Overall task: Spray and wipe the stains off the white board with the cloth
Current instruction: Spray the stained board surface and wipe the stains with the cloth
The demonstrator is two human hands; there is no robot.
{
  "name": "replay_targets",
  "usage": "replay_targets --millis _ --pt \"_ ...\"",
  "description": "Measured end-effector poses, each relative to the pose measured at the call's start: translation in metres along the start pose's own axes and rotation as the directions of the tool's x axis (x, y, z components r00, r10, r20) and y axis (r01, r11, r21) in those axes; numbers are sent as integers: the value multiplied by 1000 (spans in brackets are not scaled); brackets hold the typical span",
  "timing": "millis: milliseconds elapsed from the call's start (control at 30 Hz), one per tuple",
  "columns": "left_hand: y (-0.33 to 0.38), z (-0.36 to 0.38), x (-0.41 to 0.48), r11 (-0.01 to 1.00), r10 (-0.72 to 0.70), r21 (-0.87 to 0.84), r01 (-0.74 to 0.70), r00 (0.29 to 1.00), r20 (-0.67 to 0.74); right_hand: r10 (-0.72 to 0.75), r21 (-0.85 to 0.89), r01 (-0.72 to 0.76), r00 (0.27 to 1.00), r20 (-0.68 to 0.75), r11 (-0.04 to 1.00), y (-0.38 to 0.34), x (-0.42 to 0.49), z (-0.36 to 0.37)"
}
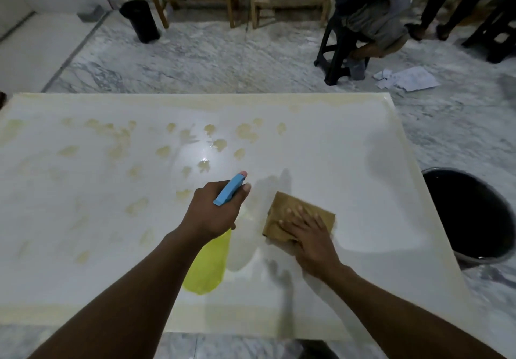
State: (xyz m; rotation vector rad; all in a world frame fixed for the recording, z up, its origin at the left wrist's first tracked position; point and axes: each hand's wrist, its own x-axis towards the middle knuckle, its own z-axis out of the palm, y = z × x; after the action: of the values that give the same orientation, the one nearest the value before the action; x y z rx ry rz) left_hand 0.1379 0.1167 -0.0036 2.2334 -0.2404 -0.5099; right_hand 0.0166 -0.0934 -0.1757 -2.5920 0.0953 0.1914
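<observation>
White board (pixel 321 141) with yellowish stains (pixel 217 143) on marble floor (pixel 223 60); left hand (pixel 215 213) grips spray bottle (pixel 208 263), right hand (pixel 310 235) presses flat-fingered on cloth (pixel 282 210); black bucket (pixel 469 216) beside.

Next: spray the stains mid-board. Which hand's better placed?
Left. The left hand grips the spray bottle, nozzle toward the stains; the right hand lies flat on the cloth.

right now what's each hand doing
Left hand: fingers curled round the spray bottle, holding it over the white board.
Right hand: open, fingers flat, pressing the cloth on the board.
</observation>
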Motion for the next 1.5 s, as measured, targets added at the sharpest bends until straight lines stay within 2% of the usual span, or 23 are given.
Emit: replay_targets --millis 100,167,233,300,367,400,433,533,700,800,867,900,1000,1067,1133,1167,1367,1500 --pt "-17 -15 -40 1000 23 -22 -22 1000 16 -12 78 5 996 88 997 -39 -58 23" --pt "-25 -28 -62 999 34 -43 -32 999 34 73 286 -102 991 109 953 -63 -74 12" --pt "-29 -42 -73 998 43 -56 -40 998 50 255 508 -289 957 138 812 -78 -71 -21" --pt "-26 -53 -75 997 61 -52 -58 997 55 372 662 -445 891 260 603 -82 -57 -62" --pt "-21 -61 -67 995 86 -60 -83 995 52 417 740 -533 832 367 411 -78 -35 -98" --pt "-18 -64 -60 993 95 -69 -92 994 51 426 757 -551 814 394 352 -75 -21 -113" --pt "-15 -66 -53 993 98 -75 -94 994 50 435 756 -559 806 401 340 -70 -5 -125" --pt "-6 -70 -18 994 86 -74 -84 996 30 469 703 -571 802 369 424 -53 59 -160" --pt "4 -71 53 996 72 -45 -71 997 17 433 475 -409 899 65 779 -37 189 -216" --pt "5 -71 87 998 55 -20 -54 998 33 412 322 -369 908 -73 872 -14 258 -229" --pt "3 -72 109 999 38 -4 -38 999 28 330 187 -305 937 -118 934 7 301 -222" --pt "0 -73 118 999 33 -5 -33 999 23 309 136 -292 943 -124 947 17 319 -211" --pt "-12 -72 134 1000 20 -4 -20 1000 19 304 11 -304 953 -10 953 41 341 -158" --pt "-21 -70 138 1000 7 -5 -7 1000 22 252 -32 -253 967 -34 967 53 335 -112" --pt "-29 -67 136 1000 -6 2 6 999 32 189 13 -190 969 -158 982 51 319 -85" --pt "-33 -66 133 1000 -11 2 11 999 41 163 37 -159 971 -176 987 50 310 -77" --pt "-46 -71 97 999 -10 34 8 998 57 52 65 -45 990 -127 997 6 215 -30" --pt "-48 -85 51 999 41 19 -42 998 56 25 73 -13 986 -162 997 -33 127 14"
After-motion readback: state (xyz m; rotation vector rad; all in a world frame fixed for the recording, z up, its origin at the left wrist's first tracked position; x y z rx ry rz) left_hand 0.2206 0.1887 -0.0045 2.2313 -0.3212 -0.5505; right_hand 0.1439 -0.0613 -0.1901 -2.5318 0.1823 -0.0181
